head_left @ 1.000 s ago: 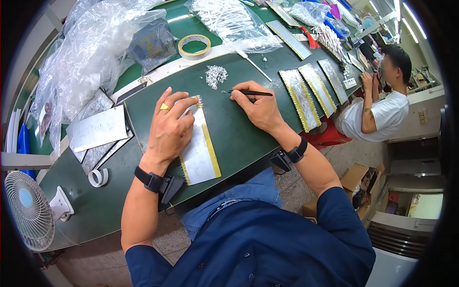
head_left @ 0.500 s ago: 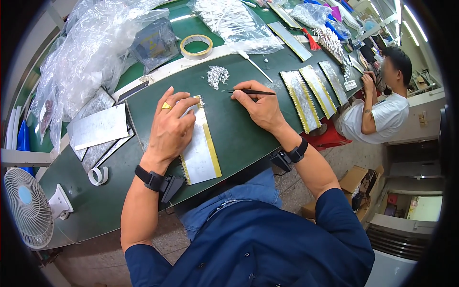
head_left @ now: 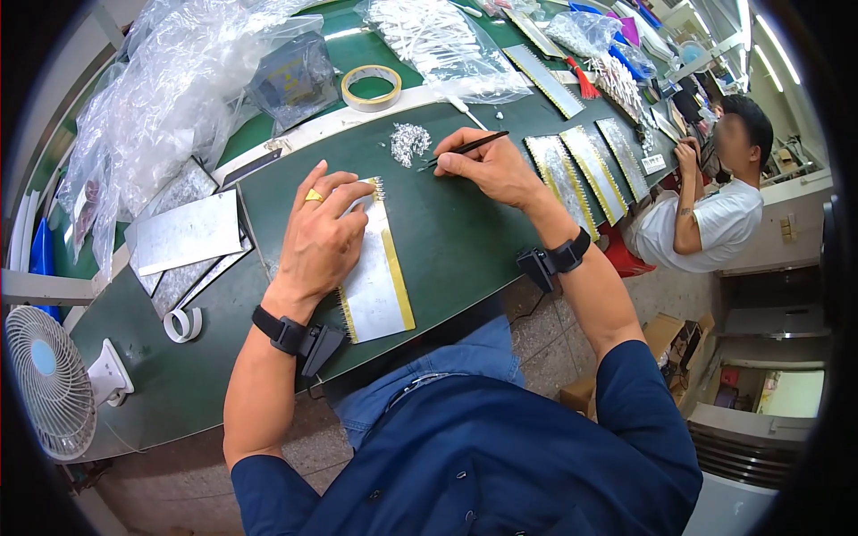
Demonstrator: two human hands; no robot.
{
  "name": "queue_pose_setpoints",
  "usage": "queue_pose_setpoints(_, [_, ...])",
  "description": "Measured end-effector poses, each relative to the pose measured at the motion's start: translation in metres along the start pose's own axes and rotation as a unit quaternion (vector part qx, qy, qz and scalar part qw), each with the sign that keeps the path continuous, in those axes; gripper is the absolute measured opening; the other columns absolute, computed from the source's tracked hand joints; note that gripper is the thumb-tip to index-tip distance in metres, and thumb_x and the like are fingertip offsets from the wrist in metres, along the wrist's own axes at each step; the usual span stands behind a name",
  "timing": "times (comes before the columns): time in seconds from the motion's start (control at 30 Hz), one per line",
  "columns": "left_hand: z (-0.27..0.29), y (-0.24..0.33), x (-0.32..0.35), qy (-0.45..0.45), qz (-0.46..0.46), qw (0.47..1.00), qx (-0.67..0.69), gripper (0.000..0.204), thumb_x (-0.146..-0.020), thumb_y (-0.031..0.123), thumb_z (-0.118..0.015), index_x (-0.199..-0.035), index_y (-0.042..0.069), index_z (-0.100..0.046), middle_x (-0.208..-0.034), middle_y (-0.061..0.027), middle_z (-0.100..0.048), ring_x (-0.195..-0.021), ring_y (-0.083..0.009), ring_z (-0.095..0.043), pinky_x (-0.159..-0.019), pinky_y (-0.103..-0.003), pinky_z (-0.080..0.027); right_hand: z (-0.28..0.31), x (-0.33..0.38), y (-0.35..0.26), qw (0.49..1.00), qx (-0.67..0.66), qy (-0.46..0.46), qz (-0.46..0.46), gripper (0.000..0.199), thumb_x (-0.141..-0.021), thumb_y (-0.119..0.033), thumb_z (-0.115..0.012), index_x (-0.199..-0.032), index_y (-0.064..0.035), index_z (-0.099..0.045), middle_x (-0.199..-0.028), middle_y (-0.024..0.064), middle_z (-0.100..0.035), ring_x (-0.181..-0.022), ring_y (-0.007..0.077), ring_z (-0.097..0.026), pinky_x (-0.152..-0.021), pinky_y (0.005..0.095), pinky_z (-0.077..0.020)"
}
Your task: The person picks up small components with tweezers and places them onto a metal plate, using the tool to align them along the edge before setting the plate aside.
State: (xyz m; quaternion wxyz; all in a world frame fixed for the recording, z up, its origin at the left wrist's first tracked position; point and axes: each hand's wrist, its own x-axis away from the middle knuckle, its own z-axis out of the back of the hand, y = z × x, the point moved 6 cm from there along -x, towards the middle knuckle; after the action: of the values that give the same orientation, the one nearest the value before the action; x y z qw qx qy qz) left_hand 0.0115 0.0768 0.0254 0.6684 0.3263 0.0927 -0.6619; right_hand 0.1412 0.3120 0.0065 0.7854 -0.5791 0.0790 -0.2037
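My left hand (head_left: 323, 232) lies over the upper left part of a flat silvery plate (head_left: 377, 290), its fingers spread and slightly bent. Yellow tape runs along the plate's long sides, and small pin-like pieces stick out in a row at the left edge and top corner. Part of the plate is hidden under the hand. My right hand (head_left: 496, 170) is closed around slim black tweezers (head_left: 478, 146). Their tips point at the lower right side of a small heap of tiny silvery pieces (head_left: 409, 143); whether they grip a piece is too small to tell.
Similar taped plates (head_left: 593, 171) lie to the right. Bare metal sheets (head_left: 189, 234), a white tape ring (head_left: 183, 325) and a fan (head_left: 55, 382) are at left. Behind are a tape roll (head_left: 371, 87), plastic bags (head_left: 170, 98) and cotton swabs (head_left: 420, 40). A person (head_left: 715, 210) sits at far right.
My right hand has turned and shifted slightly, bringing the tweezers' tips to the lower edge of the heap. My left hand and the plate have stayed in place.
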Motion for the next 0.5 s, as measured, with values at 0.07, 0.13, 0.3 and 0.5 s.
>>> queue_pose_setpoints(0.07, [0.0, 0.0, 0.0, 0.0, -0.002, 1.0, 0.001, 0.007, -0.085, -0.001, -0.073, -0.079, 0.003, -0.074, -0.125, -0.006, -0.076, -0.129, -0.0285, -0.067, -0.129, -0.054, -0.041, 0.001, -0.004, 0.0, 1.0, 0.004, -0.005, 0.0, 0.026, -0.106, -0.023, -0.078, -0.12, -0.0013, -0.075, -0.104, 0.0074, -0.082, -0.097, 0.0114, -0.076, -0.09, 0.0268, -0.0586])
queue_pose_setpoints(0.13, [0.0, -0.001, 0.001, 0.0, -0.002, 1.0, 0.001, 0.007, -0.085, -0.001, -0.073, -0.079, 0.003, -0.074, -0.124, -0.006, -0.076, -0.129, -0.0286, -0.067, -0.129, -0.054, -0.041, 0.001, -0.006, 0.0, 1.0, 0.012, -0.015, -0.001, 0.026, -0.106, -0.023, -0.078, -0.12, -0.0014, -0.075, -0.104, 0.007, -0.082, -0.095, 0.0108, -0.075, -0.089, 0.0265, -0.0583])
queue_pose_setpoints(0.3, [0.001, 0.0, 0.001, 0.0, -0.003, 1.0, 0.002, 0.007, -0.085, 0.0, -0.072, -0.079, 0.003, -0.074, -0.124, -0.0061, -0.076, -0.129, -0.0287, -0.067, -0.129, -0.054, -0.04, 0.0, -0.005, 0.001, 1.0, 0.014, -0.026, -0.006, 0.024, -0.107, -0.022, -0.077, -0.119, -0.0012, -0.076, -0.104, 0.0061, -0.082, -0.095, 0.0102, -0.074, -0.087, 0.0265, -0.0581])
queue_pose_setpoints(0.5, [0.002, 0.0, 0.003, -0.002, -0.001, 1.0, 0.002, 0.007, -0.084, 0.0, -0.073, -0.079, 0.003, -0.074, -0.124, -0.0063, -0.076, -0.128, -0.0288, -0.067, -0.129, -0.054, -0.041, -0.02, 0.023, -0.012, 0.985, 0.146, 0.024, 0.093, 0.023, -0.104, -0.013, -0.078, -0.122, 0.0019, -0.075, -0.102, 0.011, -0.081, -0.094, 0.0177, -0.076, -0.087, 0.0313, -0.0591])
